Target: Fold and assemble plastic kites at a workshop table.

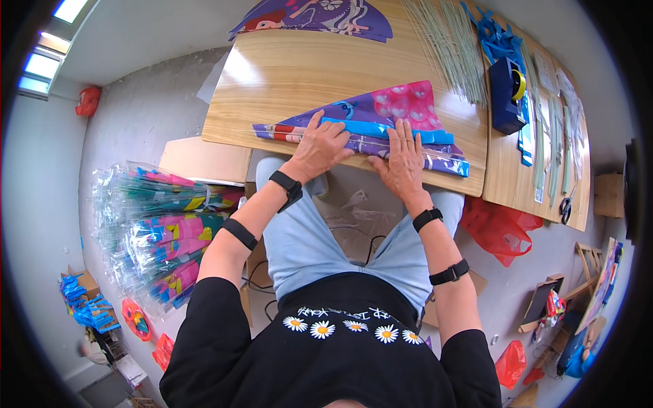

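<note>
A purple printed sheet (360, 109) with pink and blue patterns lies along the table's near edge, its front part gathered into a flat, shiny roll or fold. Across it runs a bright blue strip (368, 128). My left hand (323, 143) is bent over the roll's left half, fingertips at the blue strip and thumb pointing right along the near side. On the right half rests my right hand (401, 160), its fingers stretched away from me over the blue strip and its thumb apart. What lies under both palms is hidden.
On the wooden table (272, 75) lie another purple sheet (326, 20), thin pale sticks (452, 54), a blue tape dispenser (507, 95), blue ribbons (500, 37) and scissors (566, 207). Colourful plastic-wrapped bundles (170, 238) stand at my left; a red bag (500, 228) hangs right.
</note>
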Action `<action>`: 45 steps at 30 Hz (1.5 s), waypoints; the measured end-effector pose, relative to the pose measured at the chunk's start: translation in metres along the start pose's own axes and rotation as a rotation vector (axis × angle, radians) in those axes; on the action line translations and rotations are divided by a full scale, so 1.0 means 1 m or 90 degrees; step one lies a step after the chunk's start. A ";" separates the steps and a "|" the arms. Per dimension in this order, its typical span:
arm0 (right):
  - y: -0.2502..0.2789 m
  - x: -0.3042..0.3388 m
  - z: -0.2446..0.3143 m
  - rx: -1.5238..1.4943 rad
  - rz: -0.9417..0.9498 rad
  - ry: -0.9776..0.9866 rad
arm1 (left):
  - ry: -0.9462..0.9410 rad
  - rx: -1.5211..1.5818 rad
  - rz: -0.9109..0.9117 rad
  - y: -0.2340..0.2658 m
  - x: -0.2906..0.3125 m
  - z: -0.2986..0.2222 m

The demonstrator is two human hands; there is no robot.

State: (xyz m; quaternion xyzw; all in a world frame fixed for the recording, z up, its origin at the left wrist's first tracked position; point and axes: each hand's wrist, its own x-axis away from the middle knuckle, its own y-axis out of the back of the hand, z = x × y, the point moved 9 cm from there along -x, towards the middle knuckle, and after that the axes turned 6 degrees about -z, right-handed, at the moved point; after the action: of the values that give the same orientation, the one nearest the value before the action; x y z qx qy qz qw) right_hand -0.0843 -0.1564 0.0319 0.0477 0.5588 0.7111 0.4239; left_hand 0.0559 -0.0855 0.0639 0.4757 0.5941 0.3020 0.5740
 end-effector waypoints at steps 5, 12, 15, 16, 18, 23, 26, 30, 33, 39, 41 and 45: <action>0.002 -0.003 0.003 -0.008 -0.015 0.004 | -0.004 -0.036 -0.014 0.002 0.001 -0.003; 0.002 -0.009 0.002 0.037 0.037 0.012 | 0.027 -0.019 0.003 -0.005 -0.001 0.009; -0.002 -0.010 -0.003 0.079 0.031 0.021 | 0.036 -0.011 0.023 -0.004 -0.005 0.008; -0.003 -0.010 -0.003 0.078 0.031 0.022 | 0.043 -0.009 0.037 -0.003 -0.006 0.008; -0.001 -0.011 -0.002 0.089 0.010 0.031 | 0.049 -0.007 0.050 -0.005 -0.006 0.009; 0.006 -0.016 -0.007 0.086 0.018 0.022 | 0.070 -0.016 0.063 -0.007 -0.015 0.020; 0.013 -0.024 -0.017 0.058 0.032 -0.003 | 0.095 -0.005 0.094 -0.009 -0.025 0.025; 0.016 -0.044 -0.022 0.053 0.116 -0.048 | 0.110 0.034 0.053 -0.006 -0.035 0.032; 0.015 -0.057 -0.025 0.099 0.153 -0.031 | 0.138 0.080 0.074 -0.012 -0.043 0.042; 0.017 -0.067 -0.032 0.027 0.138 -0.102 | 0.171 0.081 0.244 -0.032 -0.047 0.050; 0.017 -0.066 -0.034 0.019 0.126 -0.099 | 0.169 0.141 0.174 -0.026 -0.049 0.049; 0.006 -0.062 -0.048 0.017 0.139 -0.120 | 0.165 0.137 0.146 -0.027 -0.047 0.054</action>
State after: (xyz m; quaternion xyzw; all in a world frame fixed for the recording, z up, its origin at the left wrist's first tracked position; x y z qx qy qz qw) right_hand -0.0738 -0.2338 0.0440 0.1802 0.5172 0.7379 0.3943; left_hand 0.0968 -0.1479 0.0497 0.5560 0.6340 0.3589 0.4002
